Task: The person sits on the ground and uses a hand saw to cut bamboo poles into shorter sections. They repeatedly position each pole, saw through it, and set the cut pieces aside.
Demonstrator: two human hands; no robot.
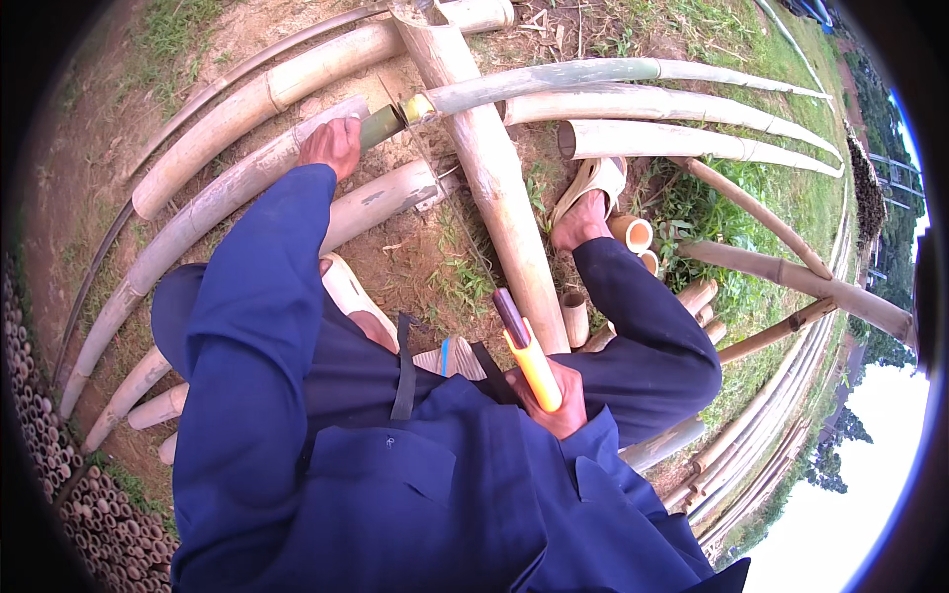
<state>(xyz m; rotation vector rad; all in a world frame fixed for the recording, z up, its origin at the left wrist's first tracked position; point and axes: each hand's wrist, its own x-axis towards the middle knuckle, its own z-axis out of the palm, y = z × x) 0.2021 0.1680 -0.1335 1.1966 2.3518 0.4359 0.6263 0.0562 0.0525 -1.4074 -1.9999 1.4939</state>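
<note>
My left hand (pixel 331 146) is closed around a long pale bamboo pole (pixel 237 183), close to its greenish end (pixel 381 127). Just right of that end, a grey-green bamboo pole (pixel 554 84) shows a yellowish cut face; a narrow dark gap seems to part the two. Both lie by a thick bamboo beam (pixel 494 168) running from the top toward my legs. Low in front of my body, my right hand (pixel 561 400) grips an orange-handled tool (pixel 534 366) with a dark reddish-brown end pointing up and forward. Its blade, if any, cannot be made out.
More bamboo poles (pixel 326 74) lie at the far left and right (pixel 662 138). Short cut bamboo pieces (pixel 631 233) sit beside my right sandalled foot (pixel 591 188). Crossed bamboo supports (pixel 791 272) stand at right. Stacked bamboo (pixel 109 524) fills the lower left.
</note>
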